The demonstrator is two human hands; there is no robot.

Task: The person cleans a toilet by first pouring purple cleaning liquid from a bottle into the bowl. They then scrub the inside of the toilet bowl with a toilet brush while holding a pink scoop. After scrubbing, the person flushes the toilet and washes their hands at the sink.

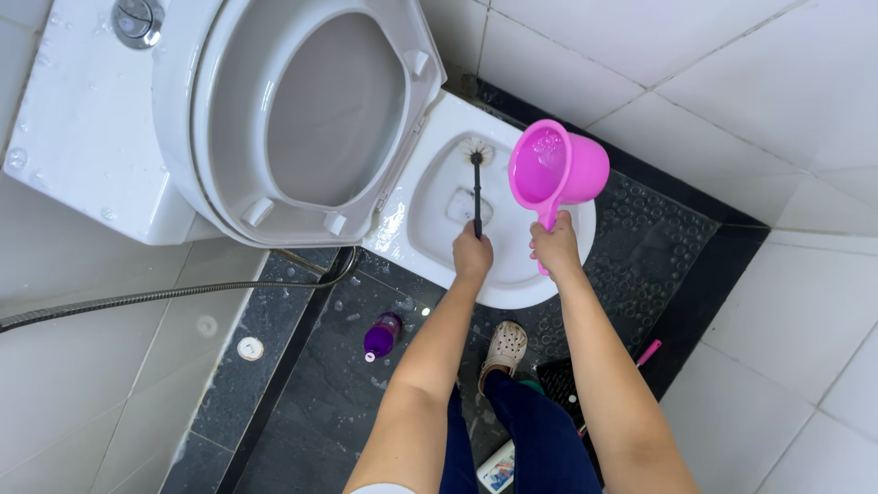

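Note:
My left hand (pixel 472 254) grips the black handle of a toilet brush (pixel 476 187), whose white bristle head rests against the far inner wall of the white toilet bowl (pixel 512 284). My right hand (pixel 554 245) holds a pink plastic water scoop (pixel 556 168) by its handle, upright over the right side of the bowl, with water inside it. The toilet seat and lid (pixel 311 110) stand raised against the white cistern (pixel 87 119).
A flexible metal hose (pixel 165 294) runs from the left to the toilet's base. A purple bottle (pixel 381 336) lies on the dark wet floor. My foot in a beige clog (pixel 503 349) stands by the bowl. White tiled walls (pixel 777 82) close in on the right.

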